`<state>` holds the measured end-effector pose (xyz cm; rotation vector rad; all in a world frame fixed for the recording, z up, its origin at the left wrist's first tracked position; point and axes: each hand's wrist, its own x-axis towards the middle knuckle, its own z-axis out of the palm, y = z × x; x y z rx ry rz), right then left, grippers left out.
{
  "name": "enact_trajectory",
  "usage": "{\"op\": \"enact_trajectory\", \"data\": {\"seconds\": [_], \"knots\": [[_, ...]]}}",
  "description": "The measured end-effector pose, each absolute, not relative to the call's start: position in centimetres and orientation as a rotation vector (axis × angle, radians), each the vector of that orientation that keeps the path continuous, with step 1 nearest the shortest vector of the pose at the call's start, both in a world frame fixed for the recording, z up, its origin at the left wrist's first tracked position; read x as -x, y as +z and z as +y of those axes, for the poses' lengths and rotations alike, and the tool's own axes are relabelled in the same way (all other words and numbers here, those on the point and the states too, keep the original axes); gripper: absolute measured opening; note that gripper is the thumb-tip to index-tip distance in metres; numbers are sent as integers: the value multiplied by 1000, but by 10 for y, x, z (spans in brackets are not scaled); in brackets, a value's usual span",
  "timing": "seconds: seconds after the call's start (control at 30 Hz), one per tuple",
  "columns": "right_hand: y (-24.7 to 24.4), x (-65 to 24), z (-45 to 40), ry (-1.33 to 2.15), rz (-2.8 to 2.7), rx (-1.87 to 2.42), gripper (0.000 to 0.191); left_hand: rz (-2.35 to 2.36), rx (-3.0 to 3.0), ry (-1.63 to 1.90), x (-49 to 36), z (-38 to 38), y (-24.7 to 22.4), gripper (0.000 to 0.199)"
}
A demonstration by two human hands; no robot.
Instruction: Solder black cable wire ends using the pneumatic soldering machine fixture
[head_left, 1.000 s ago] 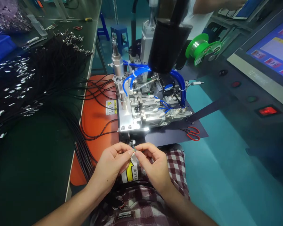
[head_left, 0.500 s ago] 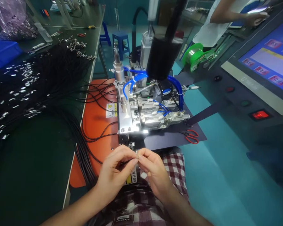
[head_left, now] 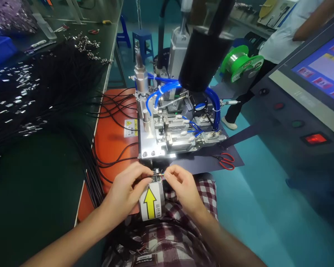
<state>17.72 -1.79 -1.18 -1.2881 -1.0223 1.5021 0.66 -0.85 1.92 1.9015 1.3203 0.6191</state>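
Note:
Pinched in my left hand (head_left: 130, 182) is a thin black cable (head_left: 152, 175), its end pointing right over a small metal fixture (head_left: 156, 171) at the machine's near edge. Fine coloured wires show at the cable's tip, and the closed fingertips of my right hand (head_left: 183, 184) grip them. Just below the fixture, a white label with a yellow arrow (head_left: 150, 203) covers a rounded part of the machine. Beyond my hands stands the machine (head_left: 178, 133) with metal cylinders and blue air tubes.
Black cables (head_left: 93, 185) hang over the table edge at left, beside an orange plate (head_left: 111, 131). Red-handled scissors (head_left: 226, 161) lie on the dark plate at right. A control panel (head_left: 308, 107) juts in from the right. A green wire spool (head_left: 241, 63) and a person stand behind.
Both hands have moved slightly up and drawn apart, bringing the cable end over the fixture. The arrow label is now uncovered. The person at the back has shifted right.

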Motion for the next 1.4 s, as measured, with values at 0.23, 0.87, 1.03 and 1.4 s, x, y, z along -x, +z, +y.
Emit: {"op": "enact_trajectory", "data": {"seconds": [0.23, 0.87, 1.03, 1.4], "knots": [[-22, -179, 1, 1649, -956, 1330, 19, 1181, -2167, 537, 6, 5, 2, 28], [-22, -178, 5, 1690, -980, 1412, 21, 1169, -2451, 449, 12, 2, -11, 42], [-25, -179, 5, 1690, -994, 1405, 21, 1161, -2493, 452, 11, 2, -9, 41], [-28, -179, 2, 1564, -1159, 1494, 18, 1133, -2600, 436, 10, 6, -4, 39]]}}
